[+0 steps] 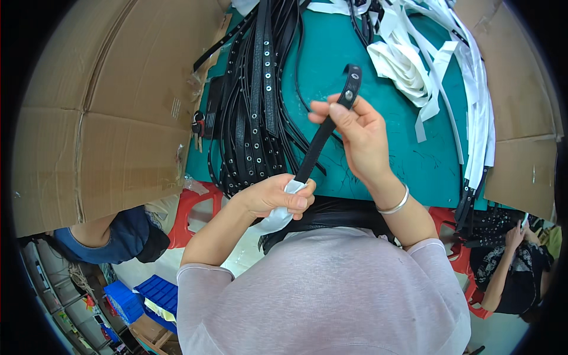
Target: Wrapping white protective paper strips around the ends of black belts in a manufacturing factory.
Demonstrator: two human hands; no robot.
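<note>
A black leather belt (318, 148) with metal eyelets runs slantwise between my two hands. My left hand (276, 198) is closed round its lower part, where a white wrapping strip (278, 218) covers the belt and hangs below the fist. Higher up, my right hand (358, 130) pinches the belt between thumb and fingers, just under a metal snap; the belt's end curls over above it. To the left of my hands lies a thick bundle of black eyeleted belts (254, 118) on the green table (402, 160).
White-wrapped belts (478, 118) hang over the table's right side, beside a loose heap of white strip (402, 68). Cardboard walls (130, 136) (523, 165) stand at both sides. Keys (198, 127) lie near the left edge. Other people sit at lower left and right, near red stools (192, 213).
</note>
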